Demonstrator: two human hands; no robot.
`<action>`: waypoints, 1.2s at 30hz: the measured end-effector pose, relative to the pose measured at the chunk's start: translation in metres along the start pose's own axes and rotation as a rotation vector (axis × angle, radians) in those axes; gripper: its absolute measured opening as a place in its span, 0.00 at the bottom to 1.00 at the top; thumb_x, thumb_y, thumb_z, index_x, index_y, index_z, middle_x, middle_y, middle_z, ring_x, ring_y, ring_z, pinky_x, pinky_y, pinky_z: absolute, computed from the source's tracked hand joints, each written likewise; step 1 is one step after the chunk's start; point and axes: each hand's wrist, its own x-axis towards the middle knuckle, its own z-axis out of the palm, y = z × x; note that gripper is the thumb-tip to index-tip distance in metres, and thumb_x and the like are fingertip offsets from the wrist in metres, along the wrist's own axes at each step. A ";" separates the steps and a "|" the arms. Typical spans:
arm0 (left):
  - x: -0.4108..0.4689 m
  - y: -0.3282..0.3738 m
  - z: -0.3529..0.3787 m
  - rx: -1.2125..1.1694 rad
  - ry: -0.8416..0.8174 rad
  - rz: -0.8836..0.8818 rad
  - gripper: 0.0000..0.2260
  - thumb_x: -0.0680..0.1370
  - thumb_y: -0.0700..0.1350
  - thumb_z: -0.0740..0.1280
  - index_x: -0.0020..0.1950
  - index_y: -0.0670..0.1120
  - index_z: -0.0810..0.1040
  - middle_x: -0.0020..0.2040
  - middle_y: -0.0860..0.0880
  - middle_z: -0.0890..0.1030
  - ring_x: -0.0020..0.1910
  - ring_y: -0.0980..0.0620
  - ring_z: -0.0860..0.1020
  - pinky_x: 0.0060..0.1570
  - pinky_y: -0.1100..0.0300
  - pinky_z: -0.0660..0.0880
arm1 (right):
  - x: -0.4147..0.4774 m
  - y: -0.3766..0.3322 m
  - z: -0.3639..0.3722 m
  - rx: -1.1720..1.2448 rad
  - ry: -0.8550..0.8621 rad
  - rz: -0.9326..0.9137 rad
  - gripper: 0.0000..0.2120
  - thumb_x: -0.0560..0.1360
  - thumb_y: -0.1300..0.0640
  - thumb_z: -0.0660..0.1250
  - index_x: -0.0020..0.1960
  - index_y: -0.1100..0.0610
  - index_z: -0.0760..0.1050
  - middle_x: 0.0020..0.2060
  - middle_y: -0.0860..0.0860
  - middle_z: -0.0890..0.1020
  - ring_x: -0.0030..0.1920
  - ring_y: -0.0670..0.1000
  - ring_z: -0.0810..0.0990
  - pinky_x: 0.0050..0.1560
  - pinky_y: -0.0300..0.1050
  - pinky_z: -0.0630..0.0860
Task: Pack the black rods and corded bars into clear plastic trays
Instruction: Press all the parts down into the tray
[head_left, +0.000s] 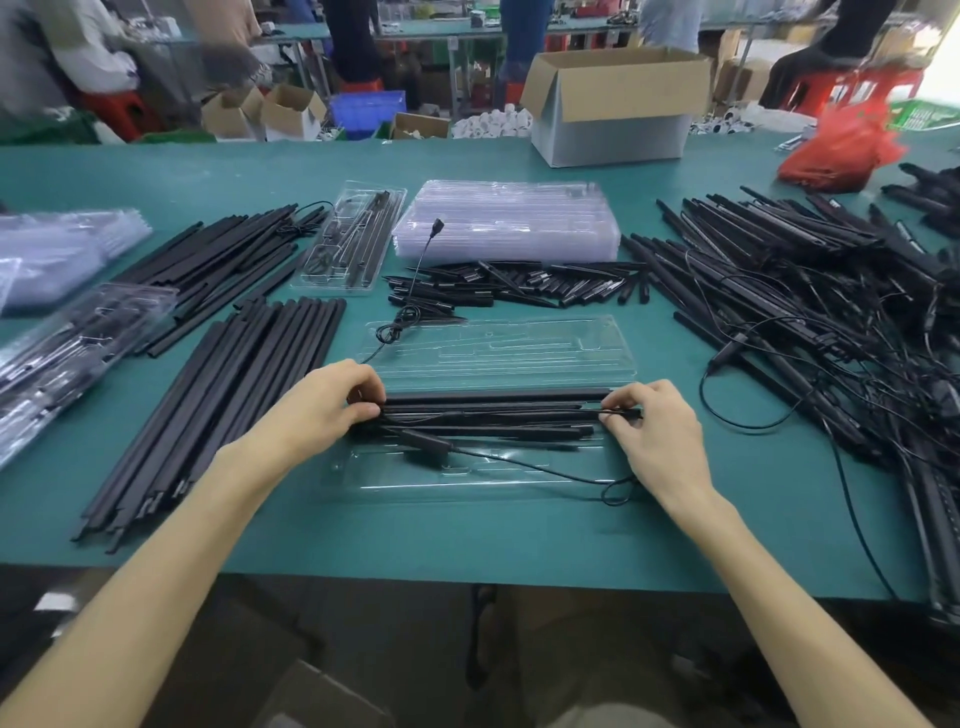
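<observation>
Head view, far left: filled clear trays (78, 332) lie stacked on the desk (467, 540), so several look finished.
Loose rods (223, 395): many still wait, left of centre.
Left hand (332, 410): fingers curled round the left ends of the bundle (493, 415).
Open tray (467, 483): rods and one corded bar lie across it, and its cord (545, 470) trails loose; packing looks half done.
Empty stack (509, 223): many trays unused, farther back.
Right hand (649, 431): fingertips pinch a thin rod's right end.
Corded bars (805, 291): a large tangled heap remains, so much work is left.
</observation>
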 end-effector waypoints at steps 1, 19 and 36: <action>0.000 -0.001 0.001 -0.004 0.012 -0.003 0.04 0.77 0.38 0.72 0.48 0.47 0.81 0.46 0.50 0.80 0.48 0.50 0.78 0.55 0.50 0.75 | 0.000 0.000 0.000 0.000 0.001 0.001 0.04 0.76 0.55 0.73 0.46 0.46 0.80 0.46 0.43 0.75 0.41 0.42 0.77 0.47 0.41 0.69; -0.019 -0.025 0.001 -0.152 0.186 -0.053 0.07 0.79 0.38 0.71 0.49 0.50 0.83 0.45 0.50 0.80 0.43 0.54 0.78 0.46 0.64 0.72 | -0.001 -0.001 0.002 -0.037 0.003 0.003 0.02 0.77 0.54 0.71 0.48 0.48 0.80 0.48 0.45 0.75 0.41 0.46 0.78 0.46 0.43 0.69; -0.012 -0.020 0.010 0.129 0.121 0.015 0.11 0.74 0.57 0.73 0.49 0.54 0.76 0.52 0.58 0.70 0.47 0.59 0.71 0.52 0.59 0.67 | -0.001 0.002 0.004 -0.029 0.023 0.003 0.02 0.76 0.54 0.71 0.48 0.47 0.79 0.48 0.43 0.75 0.41 0.44 0.78 0.47 0.44 0.69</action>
